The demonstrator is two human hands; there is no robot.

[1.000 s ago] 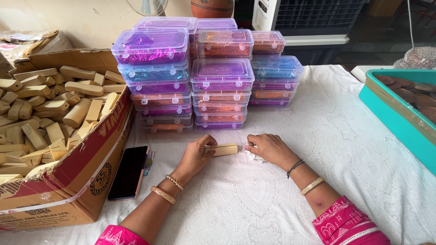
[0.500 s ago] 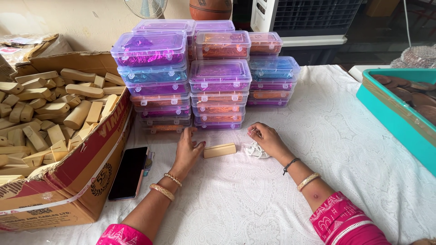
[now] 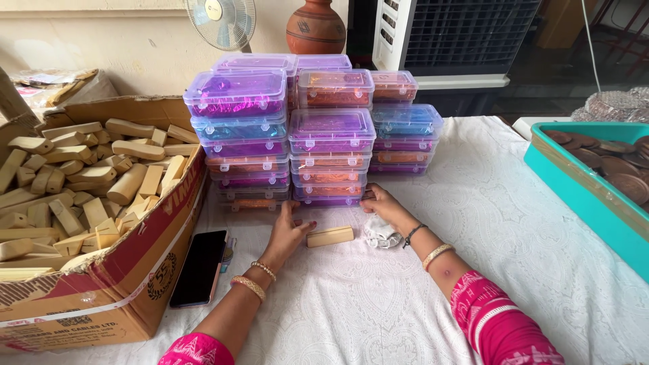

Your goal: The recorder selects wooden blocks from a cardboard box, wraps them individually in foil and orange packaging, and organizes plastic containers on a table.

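Hands (image 3: 331,220) now open, reaching the stacked boxes (image 3: 331,159); wooden block (image 3: 330,236) released.

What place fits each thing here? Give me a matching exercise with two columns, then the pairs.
Things:
1. phone
2. wooden block
3. clay pot
4. teal tray

Places:
A. behind the stacked boxes
B. at the right edge of the table
C. beside the carton, face up
D. on the cloth between the two hands

Pairs: 1-C, 2-D, 3-A, 4-B
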